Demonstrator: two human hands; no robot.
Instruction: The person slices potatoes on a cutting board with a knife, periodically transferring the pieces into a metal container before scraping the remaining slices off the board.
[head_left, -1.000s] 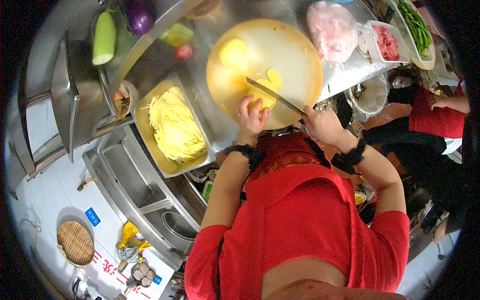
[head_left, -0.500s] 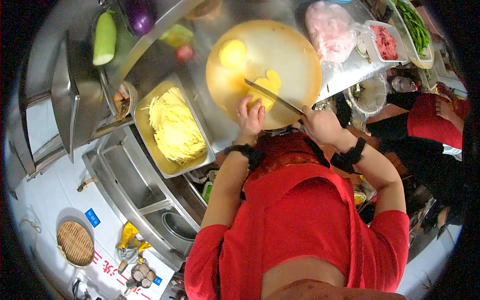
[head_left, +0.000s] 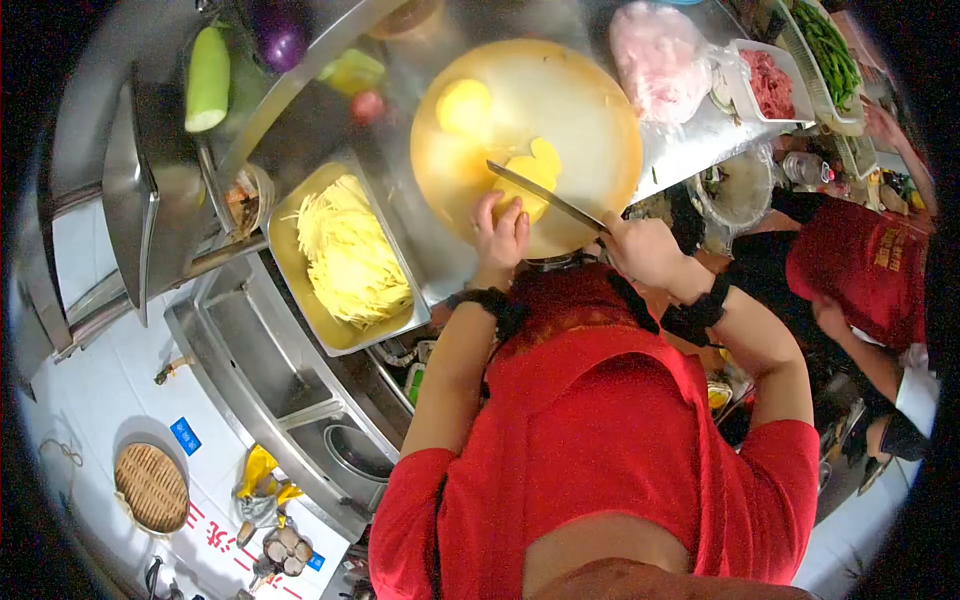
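Note:
My right hand (head_left: 648, 250) is closed round the handle of a kitchen knife (head_left: 552, 196). Its blade slants up and left across a peeled yellow potato (head_left: 532, 208) on a round cutting board (head_left: 590, 130). My left hand (head_left: 500, 235) presses bent fingertips on that potato, just left of the blade. Thin potato slices (head_left: 541, 160) fan out on the far side of the knife. Another peeled potato (head_left: 464, 107) lies farther up the board, apart from both hands.
Left of the board, a metal tray (head_left: 284, 262) holds shredded potato (head_left: 350, 255). Raw meat in a plastic bag (head_left: 655, 62) and minced meat in a white tub (head_left: 770, 84) lie to the right. A sink (head_left: 265, 340) is lower left. A co-worker in a red apron (head_left: 860, 262) stands at right.
The co-worker at the right has shifted, and an arm now reaches down lower in view. My hands and the knife are almost where they were, with the blade still at the potato.

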